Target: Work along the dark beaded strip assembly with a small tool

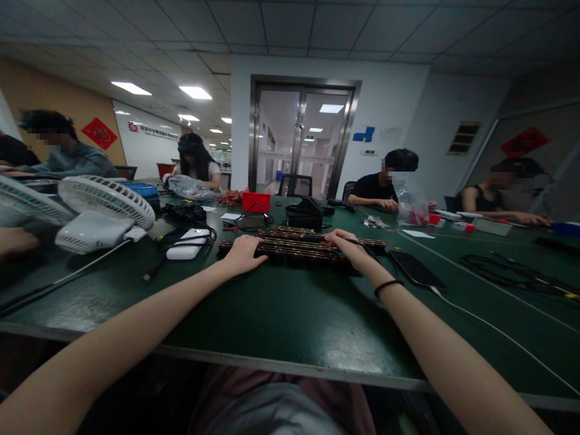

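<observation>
A: Where are the strips (294, 248)?
B: Middle of the frame, a row of long, thin, dark ones lying crosswise on the green table (272, 314). The left hand (242, 252) rests over their left end, its thumb spread away from the fingers. That end is partly hidden beneath it.

A: And the right hand (347, 246)?
B: Right of centre, above the strips, pinching a slim dark tool (312, 238) between thumb and fingers. The tip is too small and dark to make out, so I can't tell whether it touches a strip. A dark wristband (388, 287) circles that wrist.

A: What else is hard to see?
B: At the left edge, a white fan (106, 205) stands in front of another one (27, 202), which the frame cuts off. Someone's forearm (18, 240) is cut off there too. Right of centre, a clear bag (412, 208) partly covers a person (385, 181) in black.

A: Anything close to the work?
B: A white power bank (188, 243) with dark cables (206, 232) around it, left of the left hand. Just behind the strips sit a black case (302, 215) and, farther back, a red box (256, 201). A dark phone (419, 270) lies to the right, with a white cable (489, 326) running to the lower right.
</observation>
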A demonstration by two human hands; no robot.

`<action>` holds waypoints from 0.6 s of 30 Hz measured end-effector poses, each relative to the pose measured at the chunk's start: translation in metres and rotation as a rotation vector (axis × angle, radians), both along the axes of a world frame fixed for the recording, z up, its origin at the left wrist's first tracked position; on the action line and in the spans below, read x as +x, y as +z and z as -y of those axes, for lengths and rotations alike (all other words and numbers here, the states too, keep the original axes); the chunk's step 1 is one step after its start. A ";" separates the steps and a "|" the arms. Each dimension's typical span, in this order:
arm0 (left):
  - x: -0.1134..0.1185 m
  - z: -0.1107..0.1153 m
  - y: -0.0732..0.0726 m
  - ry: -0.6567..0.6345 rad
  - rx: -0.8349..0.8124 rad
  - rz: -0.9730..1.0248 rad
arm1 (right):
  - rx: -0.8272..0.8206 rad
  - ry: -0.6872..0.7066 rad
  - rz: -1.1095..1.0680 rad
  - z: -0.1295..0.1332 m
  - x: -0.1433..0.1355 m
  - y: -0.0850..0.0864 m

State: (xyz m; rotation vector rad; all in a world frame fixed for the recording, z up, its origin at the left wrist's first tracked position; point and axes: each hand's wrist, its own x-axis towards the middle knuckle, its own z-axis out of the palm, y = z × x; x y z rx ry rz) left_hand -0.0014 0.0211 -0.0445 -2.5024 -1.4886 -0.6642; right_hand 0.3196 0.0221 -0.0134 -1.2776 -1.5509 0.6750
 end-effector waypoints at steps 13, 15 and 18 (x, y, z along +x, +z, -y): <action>0.000 -0.001 0.000 -0.010 -0.001 0.028 | -0.007 0.011 -0.009 0.001 -0.001 0.002; 0.000 0.000 0.000 -0.007 -0.004 0.020 | -0.008 0.011 -0.007 0.002 -0.002 0.003; 0.000 0.001 0.001 -0.007 -0.011 0.016 | -0.013 0.016 -0.006 0.003 -0.002 0.004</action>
